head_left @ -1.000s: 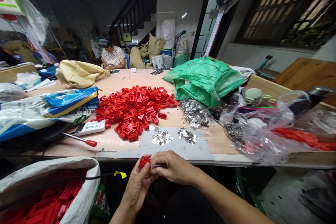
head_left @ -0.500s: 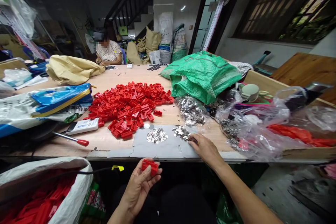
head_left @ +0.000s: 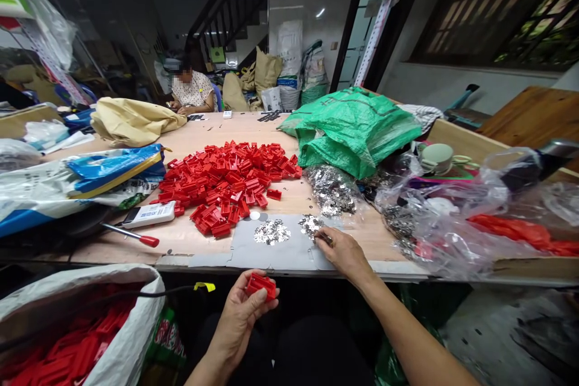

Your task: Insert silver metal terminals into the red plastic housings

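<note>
My left hand (head_left: 242,313) is closed round a red plastic part (head_left: 261,285), held just in front of the table edge with the thumb across it. At the near edge of the right-hand pile of small flat metal pieces (head_left: 310,225), my right hand (head_left: 342,251) has its fingertips pinched together. Whatever lies between those fingertips is too small and hidden to make out. Left of that pile, a second pile of shiny metal pieces (head_left: 272,232) lies on the grey sheet (head_left: 253,258). Beyond them spreads a large heap of red plastic parts (head_left: 230,175).
A white sack (head_left: 151,289) of red parts stands at lower left. A red-tipped lever (head_left: 147,241) juts out by a white box (head_left: 151,215). Clear bags (head_left: 337,193) of metal pieces and a green sack (head_left: 353,126) lie to the right. Another person (head_left: 194,90) sits across the table.
My right hand has moved slightly left along the near edge of the metal pile. My left hand still holds the red part, tilted a little differently. The view has shifted slightly.
</note>
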{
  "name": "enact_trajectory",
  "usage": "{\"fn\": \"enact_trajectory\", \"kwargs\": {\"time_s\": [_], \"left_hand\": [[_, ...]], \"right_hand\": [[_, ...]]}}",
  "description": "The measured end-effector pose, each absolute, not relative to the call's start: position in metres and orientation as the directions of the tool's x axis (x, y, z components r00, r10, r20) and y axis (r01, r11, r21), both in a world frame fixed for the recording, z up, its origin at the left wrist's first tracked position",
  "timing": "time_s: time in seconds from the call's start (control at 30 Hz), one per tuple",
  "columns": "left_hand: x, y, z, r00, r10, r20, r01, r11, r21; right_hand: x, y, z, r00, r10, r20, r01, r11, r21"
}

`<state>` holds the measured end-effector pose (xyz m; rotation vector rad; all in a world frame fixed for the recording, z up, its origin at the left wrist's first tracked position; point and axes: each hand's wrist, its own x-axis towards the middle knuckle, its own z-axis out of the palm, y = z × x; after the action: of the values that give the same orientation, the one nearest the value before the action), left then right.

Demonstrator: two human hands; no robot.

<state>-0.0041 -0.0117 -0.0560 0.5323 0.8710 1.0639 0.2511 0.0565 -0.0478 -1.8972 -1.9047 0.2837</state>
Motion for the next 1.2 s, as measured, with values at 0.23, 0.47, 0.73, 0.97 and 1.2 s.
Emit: {"fn": "enact_trajectory", "kwargs": {"time_s": [0.23, 0.47, 0.73, 0.97, 1.2], "left_hand": [[0.005, -0.004, -0.056, 0.170, 0.949, -0.266, -0.459, 0.315, 0.831], [0.006, -0.004, -0.063, 0.174, 0.953, -0.249, -0.419, 0.301, 0.857], [0.005, -0.003, -0.063, 0.170, 0.960, -0.223, -0.410, 0.274, 0.870], [0.005, 0.000, -0.063, 0.125, 0.976, -0.180, -0.380, 0.215, 0.900], [0.008, 0.002, -0.061, 0.085, 0.995, -0.050, -0.218, 0.067, 0.974]], "right_hand": [[0.262, 0.052, -0.047, 0.095, 0.985, 0.147, 0.885, -0.016, -0.465], [0.272, 0.050, -0.047, 0.030, 0.988, 0.149, 0.874, 0.047, -0.483], [0.263, 0.059, -0.053, -0.108, 0.988, 0.113, 0.882, 0.148, -0.447], [0.268, 0.061, -0.054, -0.175, 0.970, 0.171, 0.860, 0.234, -0.453], [0.238, 0.044, -0.041, -0.155, 0.974, 0.166, 0.720, 0.227, -0.656]]}}
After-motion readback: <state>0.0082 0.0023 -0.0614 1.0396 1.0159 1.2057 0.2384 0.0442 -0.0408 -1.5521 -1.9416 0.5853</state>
